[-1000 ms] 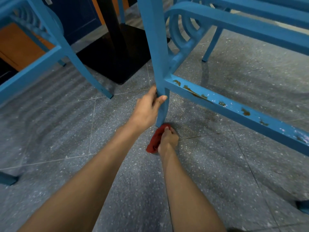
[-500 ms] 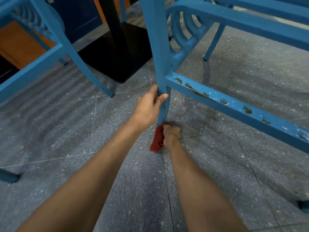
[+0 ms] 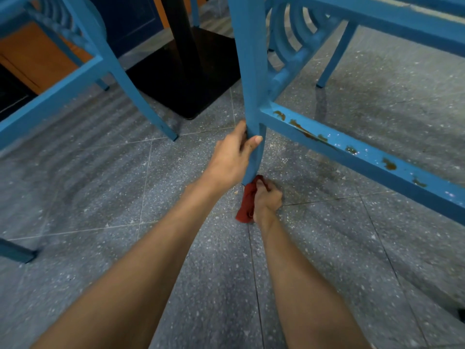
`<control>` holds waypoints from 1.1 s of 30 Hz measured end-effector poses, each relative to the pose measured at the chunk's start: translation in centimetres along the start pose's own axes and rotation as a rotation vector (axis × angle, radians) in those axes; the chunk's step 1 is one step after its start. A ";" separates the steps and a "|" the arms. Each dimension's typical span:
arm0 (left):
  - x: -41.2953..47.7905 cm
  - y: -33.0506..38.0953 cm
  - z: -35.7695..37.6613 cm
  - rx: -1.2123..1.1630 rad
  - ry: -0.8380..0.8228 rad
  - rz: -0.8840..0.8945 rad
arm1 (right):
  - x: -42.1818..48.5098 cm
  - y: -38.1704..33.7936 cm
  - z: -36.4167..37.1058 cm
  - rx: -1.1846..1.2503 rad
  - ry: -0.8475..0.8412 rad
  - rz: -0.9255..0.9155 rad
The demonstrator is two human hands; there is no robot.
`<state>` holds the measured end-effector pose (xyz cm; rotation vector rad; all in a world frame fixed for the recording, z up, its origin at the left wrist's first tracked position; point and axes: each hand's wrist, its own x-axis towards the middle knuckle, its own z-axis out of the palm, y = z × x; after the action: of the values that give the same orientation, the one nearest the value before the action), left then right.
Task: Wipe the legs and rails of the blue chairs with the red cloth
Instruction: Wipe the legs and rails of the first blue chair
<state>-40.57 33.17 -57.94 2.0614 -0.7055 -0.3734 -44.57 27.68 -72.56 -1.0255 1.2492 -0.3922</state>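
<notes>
Since the earlier frame the right hand (image 3: 267, 200) has edged slightly to the right of the foot of the blue chair leg (image 3: 247, 71), while the left hand (image 3: 230, 157) stays wrapped round that leg just below its joint with the rust-spotted lower rail (image 3: 364, 152). The right hand's fingers are curled tightly on the bunched red cloth (image 3: 247, 201). The cloth's upper end touches the leg's foot and its lower end trails on the speckled floor (image 3: 100, 185) just in front of the leg.
</notes>
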 end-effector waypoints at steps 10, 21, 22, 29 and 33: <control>0.0 -0.1 0.2 0.014 0.021 0.009 | -2.1 -0.3 -0.4 0.473 -0.075 0.087; 0.0 -0.1 0.1 0.039 0.021 0.027 | -2.2 -1.7 -0.6 0.324 -0.109 0.307; 0.0 -0.1 0.1 0.040 0.021 0.027 | -2.0 -1.5 -0.4 0.366 -0.093 0.285; 0.0 -0.2 0.2 0.019 0.027 0.027 | -3.1 0.3 -0.9 0.437 -0.142 0.192; 0.1 -0.2 0.2 0.016 0.016 0.028 | -1.6 0.2 -0.6 0.359 -0.134 0.360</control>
<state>-40.53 33.09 -58.18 2.0651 -0.7295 -0.3356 -45.73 28.71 -71.71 -0.5005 1.1623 -0.2498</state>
